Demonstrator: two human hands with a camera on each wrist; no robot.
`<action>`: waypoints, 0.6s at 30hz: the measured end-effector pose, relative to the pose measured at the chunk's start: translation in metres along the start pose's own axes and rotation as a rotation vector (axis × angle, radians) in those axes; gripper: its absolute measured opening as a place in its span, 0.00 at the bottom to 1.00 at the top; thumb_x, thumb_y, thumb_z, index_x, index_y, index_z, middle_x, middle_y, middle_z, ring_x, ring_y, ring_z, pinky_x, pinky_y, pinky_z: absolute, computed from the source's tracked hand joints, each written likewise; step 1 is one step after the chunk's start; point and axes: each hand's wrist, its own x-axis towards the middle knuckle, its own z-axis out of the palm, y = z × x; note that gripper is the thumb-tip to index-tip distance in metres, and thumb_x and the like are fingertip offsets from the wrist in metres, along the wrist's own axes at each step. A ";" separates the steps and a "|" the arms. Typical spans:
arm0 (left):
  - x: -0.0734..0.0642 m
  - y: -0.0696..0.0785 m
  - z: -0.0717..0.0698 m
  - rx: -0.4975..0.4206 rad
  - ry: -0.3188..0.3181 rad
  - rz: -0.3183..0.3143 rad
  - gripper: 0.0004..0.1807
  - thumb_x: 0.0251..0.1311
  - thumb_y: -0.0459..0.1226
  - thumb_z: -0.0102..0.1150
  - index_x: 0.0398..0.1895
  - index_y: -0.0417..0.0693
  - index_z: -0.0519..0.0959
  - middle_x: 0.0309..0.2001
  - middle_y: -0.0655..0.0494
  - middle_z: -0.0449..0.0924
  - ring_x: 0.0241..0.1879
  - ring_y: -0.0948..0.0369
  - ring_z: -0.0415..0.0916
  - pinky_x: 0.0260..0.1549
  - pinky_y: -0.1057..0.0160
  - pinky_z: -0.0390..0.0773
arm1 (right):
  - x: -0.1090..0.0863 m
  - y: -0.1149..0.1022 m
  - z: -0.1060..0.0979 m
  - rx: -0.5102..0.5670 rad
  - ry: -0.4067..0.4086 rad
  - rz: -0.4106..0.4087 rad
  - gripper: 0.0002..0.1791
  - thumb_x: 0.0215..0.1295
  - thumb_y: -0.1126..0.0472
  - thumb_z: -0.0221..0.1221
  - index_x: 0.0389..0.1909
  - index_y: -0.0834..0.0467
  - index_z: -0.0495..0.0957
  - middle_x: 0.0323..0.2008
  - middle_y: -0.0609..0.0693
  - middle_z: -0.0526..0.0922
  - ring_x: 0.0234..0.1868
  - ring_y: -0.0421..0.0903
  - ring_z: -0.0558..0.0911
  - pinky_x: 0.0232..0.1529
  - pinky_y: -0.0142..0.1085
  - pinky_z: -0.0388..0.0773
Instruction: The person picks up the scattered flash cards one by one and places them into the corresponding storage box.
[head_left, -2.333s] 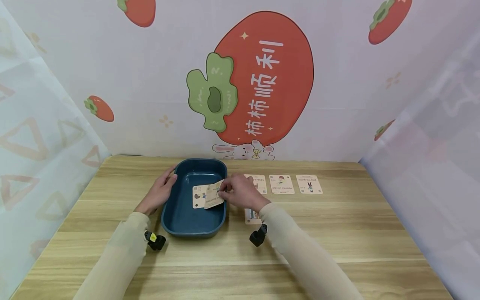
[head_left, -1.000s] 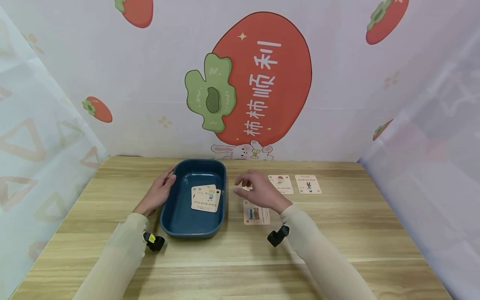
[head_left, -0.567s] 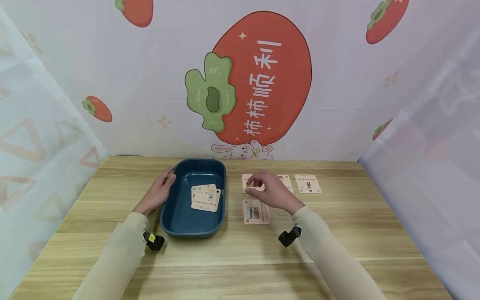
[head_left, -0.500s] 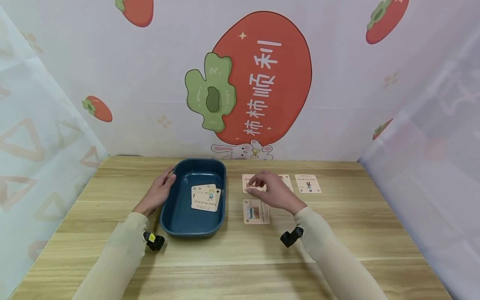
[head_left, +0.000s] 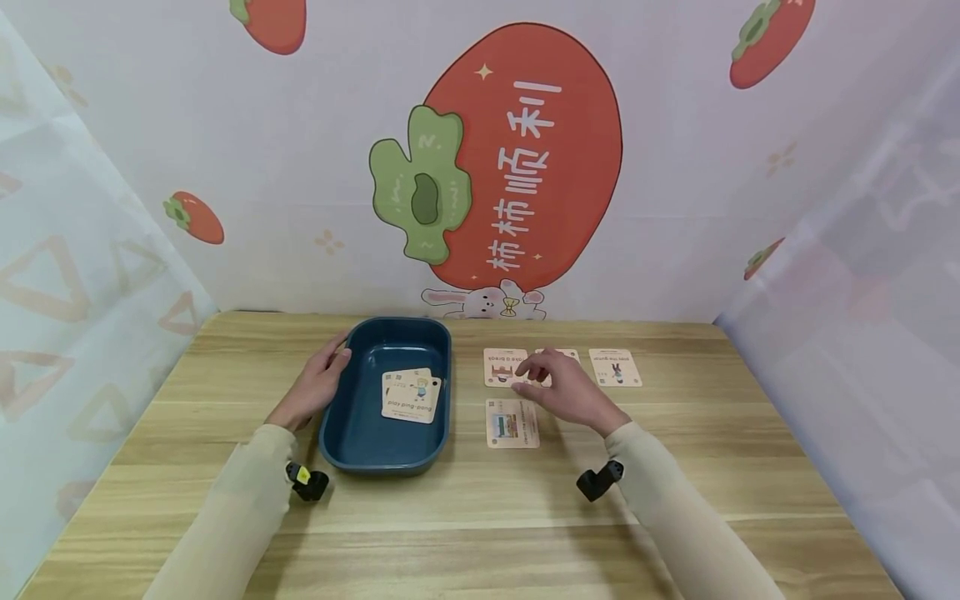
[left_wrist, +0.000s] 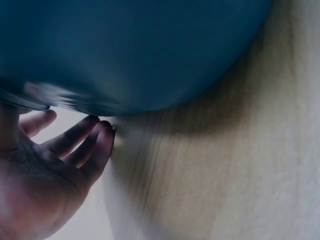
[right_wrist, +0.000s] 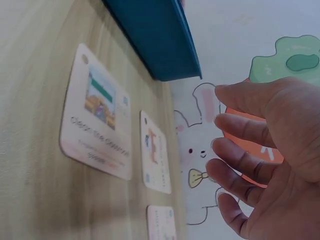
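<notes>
My left hand [head_left: 313,387] holds the left side of a deep blue tray [head_left: 375,446], thumb over the rim and fingers along the outer wall. Inside the tray, a "play ping-pong" picture card [head_left: 411,407] overlaps another card [head_left: 408,373]. My right hand [head_left: 568,390] hovers over the table with loosely bent fingers and nothing in them, as the right wrist view confirms. It partly covers a card [head_left: 561,353] in the back row. Left of it lies a card with a reddish picture [head_left: 501,368]; nearer me lies the "clean the classroom" card [head_left: 512,425].
A "play the guitar" card [head_left: 617,368] ends the back row on the right. The wooden table [head_left: 420,542] backs onto a printed cloth [head_left: 675,208] with a large persimmon, and pale cloths hang at both sides.
My right hand laid the ping-pong card onto the other card in the tray, let go, and moved right over the back-row cards. My left hand has stayed at the tray.
</notes>
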 end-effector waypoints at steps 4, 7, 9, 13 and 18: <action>-0.001 0.002 0.000 0.009 0.004 0.000 0.33 0.83 0.48 0.31 0.82 0.44 0.45 0.67 0.29 0.66 0.62 0.38 0.69 0.61 0.36 0.69 | -0.002 0.009 0.006 0.020 -0.024 0.020 0.14 0.66 0.57 0.68 0.47 0.61 0.84 0.36 0.48 0.77 0.40 0.47 0.75 0.42 0.41 0.75; -0.002 0.003 0.000 0.017 0.007 0.002 0.32 0.83 0.47 0.32 0.82 0.43 0.45 0.66 0.29 0.67 0.61 0.38 0.70 0.61 0.36 0.70 | -0.005 0.016 0.010 0.028 -0.046 0.040 0.15 0.65 0.56 0.69 0.47 0.61 0.83 0.36 0.48 0.77 0.40 0.47 0.75 0.42 0.41 0.75; -0.003 0.003 0.000 0.021 0.010 0.002 0.32 0.83 0.47 0.32 0.82 0.43 0.46 0.65 0.29 0.68 0.60 0.38 0.70 0.60 0.37 0.70 | -0.006 0.021 0.013 0.021 -0.062 0.057 0.16 0.65 0.55 0.69 0.47 0.61 0.83 0.36 0.49 0.77 0.40 0.47 0.75 0.42 0.41 0.75; -0.003 0.003 0.000 0.031 0.018 0.004 0.32 0.83 0.47 0.32 0.82 0.43 0.46 0.63 0.29 0.69 0.59 0.39 0.71 0.60 0.39 0.71 | -0.008 0.028 0.017 -0.004 -0.086 0.101 0.19 0.60 0.54 0.73 0.47 0.59 0.83 0.38 0.50 0.78 0.41 0.47 0.75 0.44 0.42 0.74; -0.002 0.003 0.000 0.035 0.018 0.003 0.32 0.83 0.48 0.32 0.82 0.43 0.46 0.63 0.29 0.69 0.58 0.39 0.71 0.60 0.39 0.71 | -0.010 0.032 0.021 -0.043 -0.098 0.132 0.25 0.52 0.51 0.78 0.48 0.57 0.83 0.42 0.48 0.79 0.44 0.47 0.77 0.50 0.45 0.75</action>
